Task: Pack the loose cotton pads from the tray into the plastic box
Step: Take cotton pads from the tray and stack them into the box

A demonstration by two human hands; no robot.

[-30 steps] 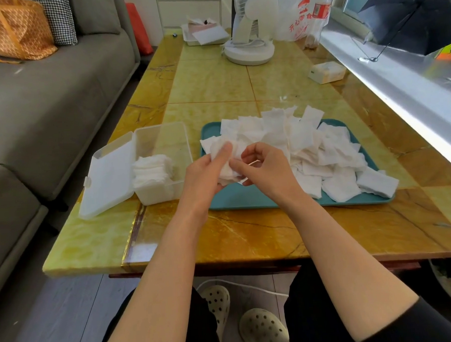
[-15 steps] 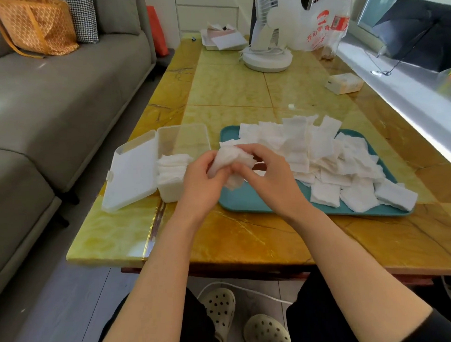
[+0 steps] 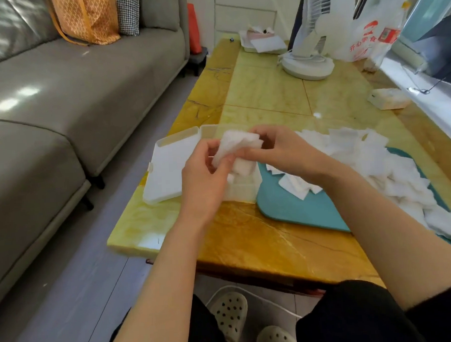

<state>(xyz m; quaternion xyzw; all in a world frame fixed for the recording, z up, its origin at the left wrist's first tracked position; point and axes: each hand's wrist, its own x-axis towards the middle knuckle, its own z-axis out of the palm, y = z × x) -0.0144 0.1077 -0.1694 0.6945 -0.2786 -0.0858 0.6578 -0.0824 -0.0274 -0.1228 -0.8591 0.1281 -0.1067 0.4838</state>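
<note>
The only writing that can be read stands on the white plastic bag (image 3: pixel 362 12) at the far end of the counter (image 3: pixel 264 90), by the window. Red Chinese characters run on a slant across its lower part and appear to read 开心零食. Smaller red strokes just below them are too small to make out. Above the characters sits a curved red logo (image 3: pixel 371 27). At the bag's right edge is a red label (image 3: pixel 389 35) with pale print, blurred beyond reading; whether it is on the bag or behind it cannot be told.
</note>
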